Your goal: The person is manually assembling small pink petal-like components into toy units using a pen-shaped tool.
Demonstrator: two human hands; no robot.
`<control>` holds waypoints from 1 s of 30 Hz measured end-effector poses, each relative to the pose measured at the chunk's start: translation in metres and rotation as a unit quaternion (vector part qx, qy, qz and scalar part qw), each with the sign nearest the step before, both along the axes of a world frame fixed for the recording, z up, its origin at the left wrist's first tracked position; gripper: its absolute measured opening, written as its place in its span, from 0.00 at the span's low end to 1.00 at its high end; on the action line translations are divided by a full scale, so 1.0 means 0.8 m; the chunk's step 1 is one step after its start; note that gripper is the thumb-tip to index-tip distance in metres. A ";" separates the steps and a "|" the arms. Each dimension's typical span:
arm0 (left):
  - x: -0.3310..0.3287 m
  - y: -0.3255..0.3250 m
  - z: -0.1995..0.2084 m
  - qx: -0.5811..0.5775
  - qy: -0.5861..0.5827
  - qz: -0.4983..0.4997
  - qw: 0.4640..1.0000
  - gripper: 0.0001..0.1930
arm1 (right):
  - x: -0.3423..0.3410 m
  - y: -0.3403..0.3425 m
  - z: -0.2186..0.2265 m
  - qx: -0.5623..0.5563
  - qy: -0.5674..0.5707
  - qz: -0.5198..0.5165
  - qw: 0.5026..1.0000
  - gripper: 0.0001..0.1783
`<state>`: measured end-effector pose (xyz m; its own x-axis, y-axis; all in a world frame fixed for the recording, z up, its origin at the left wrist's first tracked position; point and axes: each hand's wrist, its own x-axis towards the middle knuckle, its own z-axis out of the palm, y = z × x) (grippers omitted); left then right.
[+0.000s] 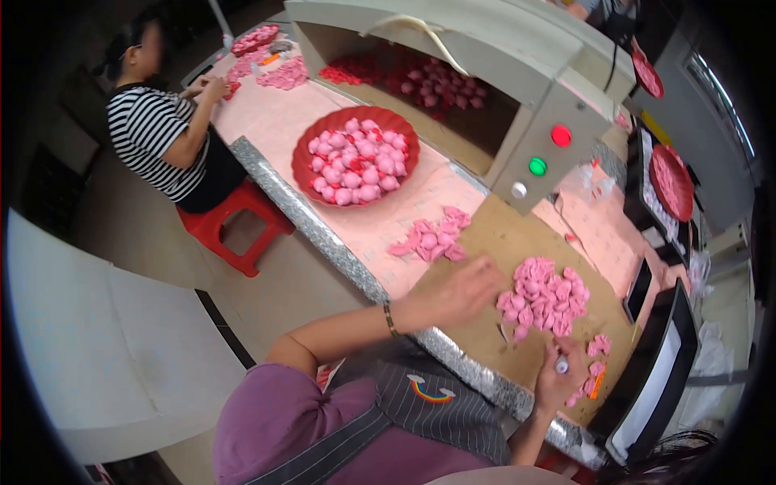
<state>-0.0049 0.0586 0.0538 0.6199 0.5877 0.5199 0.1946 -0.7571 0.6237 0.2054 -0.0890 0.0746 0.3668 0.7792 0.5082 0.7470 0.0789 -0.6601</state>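
My left hand (465, 293) hovers over the brown work mat (493, 222), its fingers bent and smeared by motion. Whether it holds anything is hidden. Near the mat's front edge, my right hand (563, 376) is curled round a pen-like tool (562, 364) with a pale round end. A heap of soft pink moulded pieces (550, 295) lies between and beyond my hands. Left of it is a smaller pile of pink petal-like pieces (432, 238). A few pink scraps (599, 345) and an orange strip-shaped tool (597, 380) lie beside my right hand.
A red basket (412, 149) of pink balls stands at left. Behind the table is a grey machine (558, 113) with lit buttons and pink pieces inside. A phone (638, 289) and a black-framed panel (655, 388) lie right. A co-worker (166, 133) sits far left.
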 end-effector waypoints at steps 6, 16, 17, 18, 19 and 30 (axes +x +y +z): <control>-0.024 0.063 -0.019 0.174 0.159 0.098 0.967 0.14 | 0.086 -0.009 0.007 -0.012 0.079 -0.215 0.973 0.07; -0.021 0.074 -0.033 0.176 0.264 0.150 0.936 0.21 | 0.146 -0.051 -0.032 -0.037 -0.046 -0.290 0.955 0.05; -0.022 0.072 -0.033 0.172 0.266 0.149 0.937 0.21 | 0.145 -0.047 -0.032 -0.045 -0.114 -0.278 0.953 0.06; -0.022 0.069 -0.032 0.173 0.267 0.148 0.937 0.21 | 0.143 -0.044 -0.032 -0.065 -0.124 -0.273 0.952 0.07; -0.022 0.066 -0.029 0.165 0.264 0.150 0.938 0.21 | 0.142 -0.040 -0.032 -0.066 -0.123 -0.274 0.952 0.07; 0.008 0.029 0.000 0.093 0.134 0.086 0.983 0.21 | 0.134 -0.013 -0.031 -0.100 -0.182 -0.189 0.960 0.10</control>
<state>0.0011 0.0815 0.0540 0.6493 0.6058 0.4598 0.4676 -0.7948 0.3868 0.3122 -0.0996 0.0499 0.4694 0.7203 0.5106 0.8811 -0.3446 -0.3239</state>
